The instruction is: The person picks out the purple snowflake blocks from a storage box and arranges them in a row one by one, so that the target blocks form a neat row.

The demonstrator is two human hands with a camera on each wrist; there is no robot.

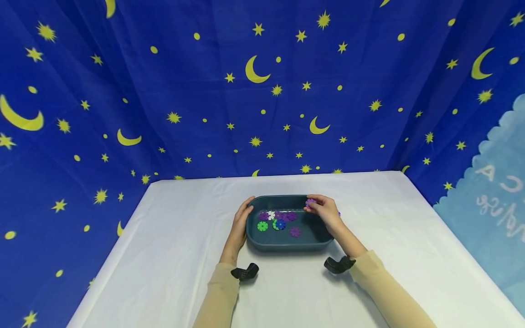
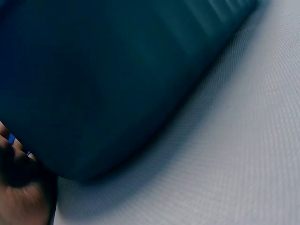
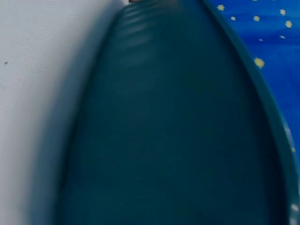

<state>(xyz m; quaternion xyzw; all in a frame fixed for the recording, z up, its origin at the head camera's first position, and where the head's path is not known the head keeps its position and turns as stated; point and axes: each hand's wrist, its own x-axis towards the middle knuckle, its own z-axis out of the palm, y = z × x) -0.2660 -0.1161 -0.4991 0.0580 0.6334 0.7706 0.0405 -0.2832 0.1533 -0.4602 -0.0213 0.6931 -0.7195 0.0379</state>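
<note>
A dark teal basin (image 1: 287, 247) stands on the white table in the head view. Inside lie flower-shaped plastic discs with notched edges: a green disc (image 1: 262, 226), a blue disc (image 1: 280, 224) overlapping another green one, a white disc (image 1: 271, 215) and several purple discs (image 1: 295, 232). My left hand (image 1: 239, 226) holds the basin's left end, with fingertips at the rim. Over the far right corner, my right hand (image 1: 326, 213) pinches a purple disc between thumb and fingers. A bit of purple shows behind that hand; whether it is held is unclear. The basin wall (image 2: 108, 93) fills much of the left wrist view.
White cloth covers the table (image 1: 164, 255) around the basin. Behind and beside it hangs a blue curtain (image 1: 213, 100) with yellow moons and stars. A light blue panel (image 1: 492, 196) with lettering is at the right. Each wrist carries a black device (image 1: 245, 272).
</note>
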